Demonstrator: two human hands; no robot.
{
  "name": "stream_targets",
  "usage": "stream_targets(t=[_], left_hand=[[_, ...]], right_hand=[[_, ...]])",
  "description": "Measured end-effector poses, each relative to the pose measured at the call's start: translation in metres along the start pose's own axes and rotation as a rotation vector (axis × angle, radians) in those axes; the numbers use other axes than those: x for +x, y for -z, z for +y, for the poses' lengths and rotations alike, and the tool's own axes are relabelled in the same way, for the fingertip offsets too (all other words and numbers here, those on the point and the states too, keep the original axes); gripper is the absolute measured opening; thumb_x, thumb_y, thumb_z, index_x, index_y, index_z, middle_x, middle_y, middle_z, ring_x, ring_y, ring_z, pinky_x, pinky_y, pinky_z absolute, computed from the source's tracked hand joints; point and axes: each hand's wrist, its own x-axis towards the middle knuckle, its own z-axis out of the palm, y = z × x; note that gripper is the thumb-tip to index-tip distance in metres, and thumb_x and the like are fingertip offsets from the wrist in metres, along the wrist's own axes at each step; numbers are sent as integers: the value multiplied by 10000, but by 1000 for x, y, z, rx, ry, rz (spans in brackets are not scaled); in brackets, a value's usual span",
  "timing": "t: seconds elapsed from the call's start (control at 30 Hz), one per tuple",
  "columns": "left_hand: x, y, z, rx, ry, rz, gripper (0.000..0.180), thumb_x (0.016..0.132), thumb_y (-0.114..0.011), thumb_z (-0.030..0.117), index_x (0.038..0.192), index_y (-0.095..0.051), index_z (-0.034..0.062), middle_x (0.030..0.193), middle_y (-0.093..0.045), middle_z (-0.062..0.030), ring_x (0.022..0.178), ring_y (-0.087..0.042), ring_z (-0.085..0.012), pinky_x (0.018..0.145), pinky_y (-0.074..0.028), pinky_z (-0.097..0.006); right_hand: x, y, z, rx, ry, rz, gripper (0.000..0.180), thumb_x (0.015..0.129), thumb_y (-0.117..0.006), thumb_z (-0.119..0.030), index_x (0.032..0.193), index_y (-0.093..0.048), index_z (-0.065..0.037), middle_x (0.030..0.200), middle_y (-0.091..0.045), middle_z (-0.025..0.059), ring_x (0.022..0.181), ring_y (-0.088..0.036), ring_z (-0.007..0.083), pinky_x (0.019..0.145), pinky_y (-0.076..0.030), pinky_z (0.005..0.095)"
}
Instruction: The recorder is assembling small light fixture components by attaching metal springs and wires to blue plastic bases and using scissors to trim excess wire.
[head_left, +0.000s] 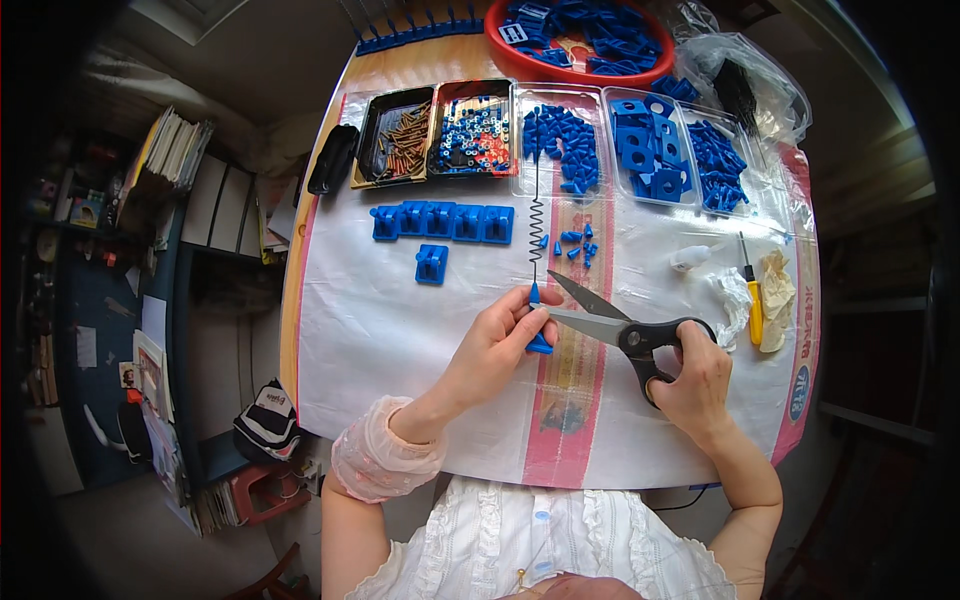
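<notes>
Between the fingers of my left hand [488,348] is a blue plastic part [540,343] with a cone-shaped tip. A thin dark coiled wire [537,232] rises from that tip toward the tray of blue cones. My right hand [698,382] grips black-handled scissors [602,328] with the blades spread apart. The lower blade reaches my left fingertips and the blue part; whether it touches them I cannot tell. Several loose blue cones [572,237] lie just beyond the blades. Left of them stands a row of blue blocks [440,221], with a single blue block [431,264] nearer me.
Along the back stand a tray of screws [405,140], a tray of small nuts [472,130], and clear trays of blue cones [565,150], plates [650,150] and small parts [718,165]. Behind is a red basin [580,75]. A yellow screwdriver [753,305] lies right beside crumpled wrapping [776,300].
</notes>
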Motion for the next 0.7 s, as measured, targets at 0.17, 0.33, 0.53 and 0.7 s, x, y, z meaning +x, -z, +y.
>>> stream_targets(t=[0.17, 0.33, 0.53, 0.7], left_hand=[[0, 3, 0, -21, -22, -43, 245, 1068, -446, 176, 1228, -554, 24, 849, -555, 35, 790, -499, -25, 717, -453, -188], [1, 5, -3, -16, -5, -51, 233, 1064, -455, 174, 1206, -549, 15, 873, -562, 25, 817, -511, -37, 747, -462, -189], [0, 0, 4, -39, -9, -1, 260, 1043, -488, 151, 1255, -515, 4, 954, -582, -10, 913, -556, -65, 829, -486, -219], [2, 6, -1, -83, -15, -25, 274, 1047, -475, 178, 1258, -519, 7, 940, -592, -16, 918, -562, -75, 833, -486, -226]], right_hand=[[0, 0, -1, -1, 9, 8, 419, 550, -767, -72, 851, -477, -43, 720, -530, 95, 638, -572, 301, 556, -438, 403], [0, -1, 0, -7, 2, 13, 417, 552, -767, -76, 852, -479, -42, 711, -531, 95, 631, -574, 303, 552, -439, 404], [2, 0, 2, 111, -108, 15, 402, 565, -735, -36, 887, -494, -34, 683, -546, 100, 594, -573, 296, 549, -442, 380], [1, 0, 4, 228, -175, 41, 376, 574, -694, -8, 891, -494, -38, 678, -537, 93, 580, -557, 263, 558, -445, 350]])
